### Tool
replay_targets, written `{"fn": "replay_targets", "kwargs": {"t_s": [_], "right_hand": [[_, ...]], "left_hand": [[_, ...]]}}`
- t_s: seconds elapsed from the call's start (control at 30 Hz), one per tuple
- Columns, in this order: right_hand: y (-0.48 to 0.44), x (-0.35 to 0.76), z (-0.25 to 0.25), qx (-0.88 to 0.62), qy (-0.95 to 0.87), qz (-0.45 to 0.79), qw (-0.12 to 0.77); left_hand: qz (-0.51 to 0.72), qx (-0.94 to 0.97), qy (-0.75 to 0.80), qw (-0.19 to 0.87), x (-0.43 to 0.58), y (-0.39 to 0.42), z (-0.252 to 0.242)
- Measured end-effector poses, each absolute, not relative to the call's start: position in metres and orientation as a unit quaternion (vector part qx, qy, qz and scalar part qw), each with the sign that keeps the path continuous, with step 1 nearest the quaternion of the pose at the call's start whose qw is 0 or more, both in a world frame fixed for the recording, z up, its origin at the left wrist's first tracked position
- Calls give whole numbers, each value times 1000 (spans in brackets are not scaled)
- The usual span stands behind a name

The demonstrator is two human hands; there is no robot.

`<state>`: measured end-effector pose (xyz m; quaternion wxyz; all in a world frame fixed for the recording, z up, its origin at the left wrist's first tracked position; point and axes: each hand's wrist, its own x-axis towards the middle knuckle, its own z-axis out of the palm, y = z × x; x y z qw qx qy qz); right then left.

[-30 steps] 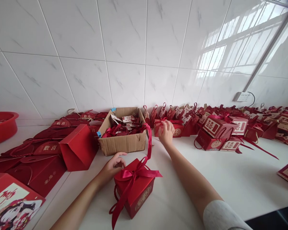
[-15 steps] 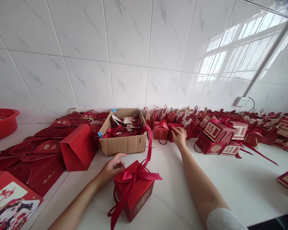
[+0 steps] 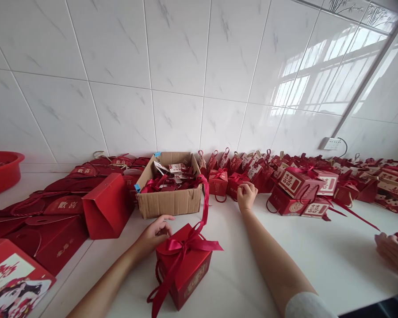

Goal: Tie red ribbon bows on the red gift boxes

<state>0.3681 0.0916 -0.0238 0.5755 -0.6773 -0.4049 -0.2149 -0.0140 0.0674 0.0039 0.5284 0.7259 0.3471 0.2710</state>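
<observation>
A red gift box (image 3: pixel 183 271) with a magenta ribbon bow (image 3: pixel 185 245) and a cord handle stands on the table in front of me. Beside its left rear corner is my left hand (image 3: pixel 156 232), fingers loosely bent and apart, with nothing in them. My right hand (image 3: pixel 247 197) reaches forward, its fingers curled closed at the front of a small red box (image 3: pixel 234 185) topped with a ribbon. What these fingers hold, if anything, is hidden. A similar small box (image 3: pixel 218 182) with a bow stands just to the left of that one.
A cardboard box (image 3: pixel 170 204) of ribbons and printed cards stands behind. Red boxes (image 3: pixel 63 240) crowd the left, near a red basin (image 3: pixel 3 174). Stacked gift boxes (image 3: pixel 301 183) and many more fill the right rear. At the right edge, another person's hand (image 3: pixel 393 251) touches a red box.
My right hand has drawn slightly down and its fingers have curled in from the small box's ribbon. My left hand stays put. Another person's hand has come into view at the right edge.
</observation>
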Motion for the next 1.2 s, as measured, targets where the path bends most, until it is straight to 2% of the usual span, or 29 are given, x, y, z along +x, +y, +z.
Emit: {"fn": "replay_targets", "kwargs": {"t_s": [0.6, 0.83, 1.0, 1.2], "right_hand": [[101, 374, -28, -735, -375, -115, 554], [102, 389, -29, -735, -374, -120, 553], [100, 368, -20, -729, -426, -182, 504], [99, 362, -23, -724, -508, -172, 434]], "left_hand": [[264, 736, 347, 518, -16, 72, -4], [262, 733, 349, 522, -16, 71, -3], [266, 733, 345, 522, -17, 74, -6], [262, 736, 346, 519, -17, 72, -7]]}}
